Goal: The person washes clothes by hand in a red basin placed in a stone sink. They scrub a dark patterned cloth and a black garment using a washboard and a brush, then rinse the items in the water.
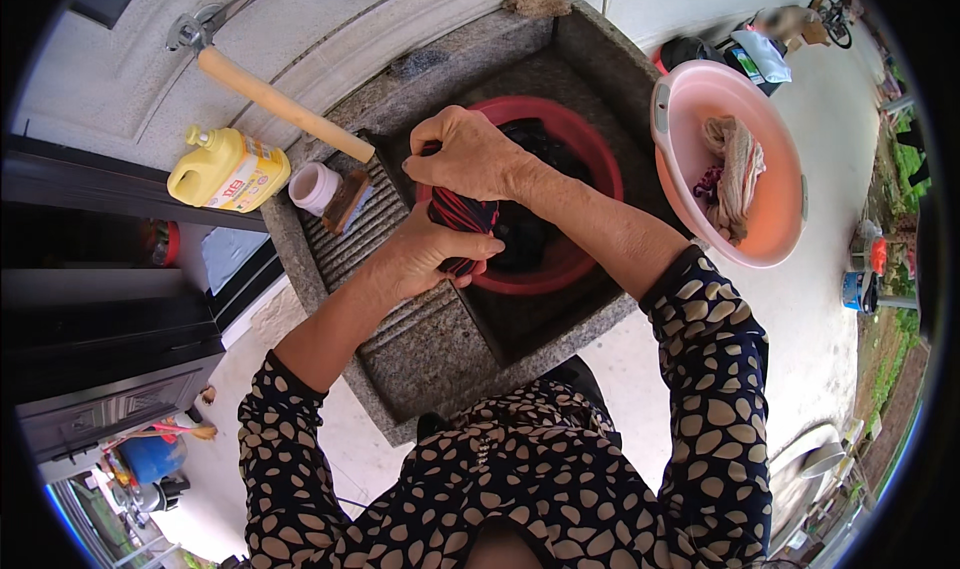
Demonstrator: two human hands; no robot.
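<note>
Both hands, left [425,254] and right [470,154], clamp a striped cloth [462,217] (probably wet, limp, heavy) at centre frame, gripped near each end above the red basin [598,159].

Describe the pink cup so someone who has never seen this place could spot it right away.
Find the stone sink with the red basin in it. On its left is a ribbed washboard; the pink cup stands at the board's far corner, beside a brush. It is small, round and pale pink, unlike the yellow jug lying further left.
</note>
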